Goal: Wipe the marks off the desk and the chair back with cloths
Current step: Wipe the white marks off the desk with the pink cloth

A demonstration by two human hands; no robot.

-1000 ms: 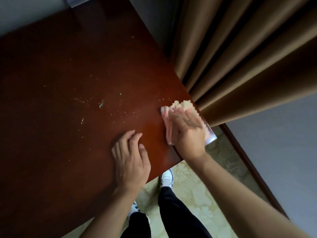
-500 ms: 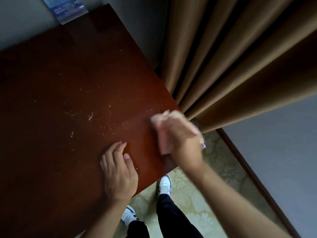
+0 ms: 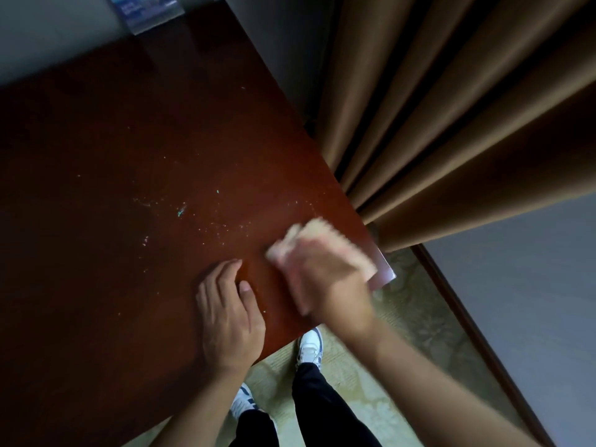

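- At the near right corner of the tabletop (image 3: 135, 130), our right hand (image 3: 325, 279) presses flat on a pale pink cloth (image 3: 317, 235); both are blurred, so we cannot tell how the fingers lie.
- Our left hand (image 3: 227, 314) rests on the wood just beside it, fingers loosely bent, holding nothing.
- Whitish and teal specks (image 3: 180, 211) dot the dark red-brown surface further left.
- Brown curtains (image 3: 451, 108) hang to the right; patterned floor (image 3: 403, 333) and white sneakers (image 3: 309, 346) show below.
- We see a blue printed item (image 3: 145, 11) at the far edge.
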